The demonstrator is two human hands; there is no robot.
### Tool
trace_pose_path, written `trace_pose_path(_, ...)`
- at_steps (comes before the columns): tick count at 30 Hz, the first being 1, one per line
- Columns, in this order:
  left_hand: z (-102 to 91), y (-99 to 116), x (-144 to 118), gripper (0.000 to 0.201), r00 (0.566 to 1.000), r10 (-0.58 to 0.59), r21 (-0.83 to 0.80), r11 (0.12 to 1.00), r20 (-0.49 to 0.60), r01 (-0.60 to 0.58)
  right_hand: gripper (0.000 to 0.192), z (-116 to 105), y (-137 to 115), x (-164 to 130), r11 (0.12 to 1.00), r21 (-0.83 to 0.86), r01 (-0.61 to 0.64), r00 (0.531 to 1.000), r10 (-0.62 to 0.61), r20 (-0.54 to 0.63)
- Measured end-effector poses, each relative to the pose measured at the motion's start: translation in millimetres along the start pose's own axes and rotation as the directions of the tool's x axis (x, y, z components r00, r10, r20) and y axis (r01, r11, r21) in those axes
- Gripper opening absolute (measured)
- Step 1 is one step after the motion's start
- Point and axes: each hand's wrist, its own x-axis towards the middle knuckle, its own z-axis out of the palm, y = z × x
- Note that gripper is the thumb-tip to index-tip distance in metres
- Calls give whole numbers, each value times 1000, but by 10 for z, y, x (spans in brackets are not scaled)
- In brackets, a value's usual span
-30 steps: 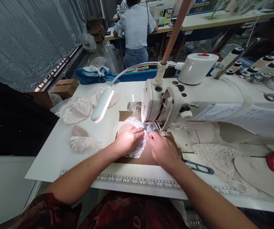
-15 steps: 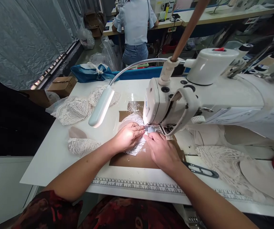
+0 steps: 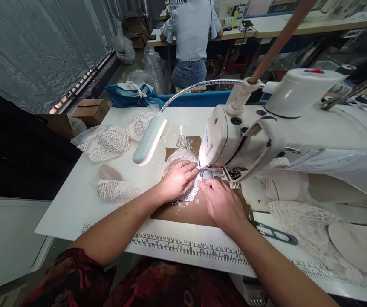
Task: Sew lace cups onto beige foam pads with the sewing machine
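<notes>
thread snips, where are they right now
The thread snips lie flat on the white table in the head view, just right of the right hand, below the sewing machine and above the printed ruler.
</notes>
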Motion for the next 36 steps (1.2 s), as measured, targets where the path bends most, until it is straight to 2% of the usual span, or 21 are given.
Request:
trace_pose_path(4, -6, 9, -21, 41, 998, -45, 98, 994, 42, 41, 47, 13, -11, 2, 1000, 15, -4, 1000, 5, -26)
trace_pose_path(9, -55, 122, -64, 40, 990, -137, 209, 970, 46, 124, 41, 43, 6, -24, 998, 23, 59, 988, -55, -141)
trace_pose_path(12, -205, 179, -175, 35, 970, -235, 230, 949, 61, 216, 40, 82, 53, -20, 996, 6, 89, 980, -86, -180)
trace_pose_path(14, -367, 168, -351, 29, 963, -264, 188, 950, 62, 248, 39, 111, 82, -12, 994, 11, 107, 975, -103, -197)
trace_pose_path(16, -559, 90, -629, 23, 956, -293, 148, 945, -12, 292, 39, 133, 100, -14, 993, 30, 111, 972, -102, -210)
trace_pose_path(17, -658, 19, -802, 22, 939, -329, 148, 929, -96, 341, 39, 139, 103, -18, 993, 42, 112, 972, -100, -214)
trace_pose_path(18, -753, -71, -988, 23, 887, -407, 154, 883, -217, 443, 39, 142, 103, -23, 992, 53, 111, 972, -98, -216)
trace_pose_path(19, -840, -175, -1178, 22, 788, -508, 142, 802, -346, 580, 38, 143, 100, -27, 992, 60, 112, 972, -96, -215)
trace_pose_path(20, -915, -284, -1365, 21, 665, -593, 96, 709, -454, 698, 38, 142, 96, -30, 992, 64, 110, 973, -94, -211)
trace_pose_path(21, -975, -387, -1539, 22, 572, -641, 34, 650, -512, 759, 38, 140, 92, -31, 992, 64, 105, 975, -90, -203)
trace_pose_path(22, -1018, -476, -1691, 21, 538, -656, 7, 631, -530, 776, 38, 139, 88, -30, 993, 61, 97, 978, -84, -193)
trace_pose_path(24, -1052, -585, -1917, 21, 519, -673, -33, 627, -527, 778, 39, 138, 87, -27, 995, 62, 78, 982, -66, -176)
trace_pose_path(27, -1026, -586, -2070, 20, 527, -683, -103, 654, -506, 749, 37, 120, 106, -33, 989, 130, 76, 986, -54, -160)
trace_pose_path(29, -1011, -540, -2111, 19, 509, -692, -172, 663, -511, 729, 36, 66, 118, -60, 968, 230, 100, 985, -64, -161)
trace_pose_path(34, -1104, -375, -2180, 18, 406, -694, -330, 672, -595, 663, 35, -242, 2, -203, 883, 442, 157, 985, -105, -140)
trace_pose_path(35, -1132, -304, -2164, 18, 398, -689, -349, 679, -605, 645, 35, -311, -66, -231, 860, 485, 157, 986, -110, -124)
trace_pose_path(36, -1155, -210, -2127, 18, 407, -685, -367, 693, -604, 621, 35, -373, -151, -255, 827, 540, 155, 987, -110, -114)
